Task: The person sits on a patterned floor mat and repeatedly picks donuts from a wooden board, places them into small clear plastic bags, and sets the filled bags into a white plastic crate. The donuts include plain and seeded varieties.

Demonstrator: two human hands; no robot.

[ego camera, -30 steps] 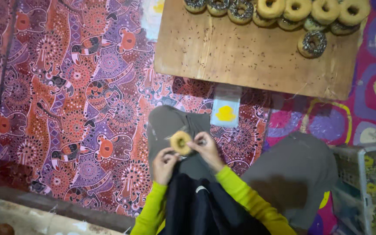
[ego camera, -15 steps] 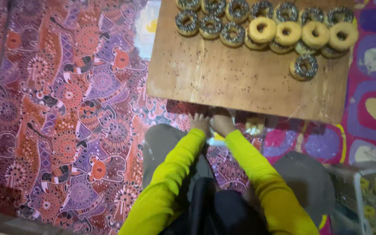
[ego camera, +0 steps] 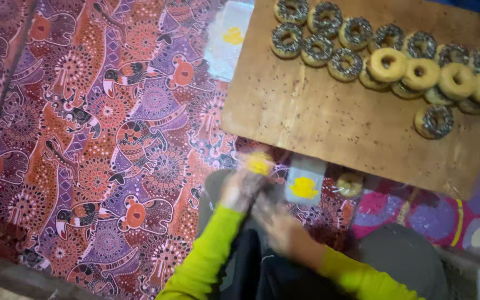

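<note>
My left hand (ego camera: 240, 189) is blurred by motion, just in front of the near edge of the wooden board (ego camera: 329, 133). A small yellow thing (ego camera: 259, 163) sits at its fingertips; the blur hides what it is. My right hand (ego camera: 284, 230) is lower and closer to my body, also blurred, with nothing plainly in it. A clear packet with a yellow mark (ego camera: 304, 186) lies on the mat right of my hands. Beside that packet rests a plain doughnut (ego camera: 350, 184). Both sleeves are lime green.
Sprinkled doughnuts (ego camera: 318, 39) and plain glazed doughnuts (ego camera: 420, 74) lie in rows along the board's far side. Another clear packet (ego camera: 229, 39) lies left of the board on the patterned mat (ego camera: 101, 139). My grey-clad knee (ego camera: 401, 261) is at lower right.
The doughnut held in both hands a second ago now lies on the mat beside the packet. My hands reached forward, then drew back, the left one with something yellow.
</note>
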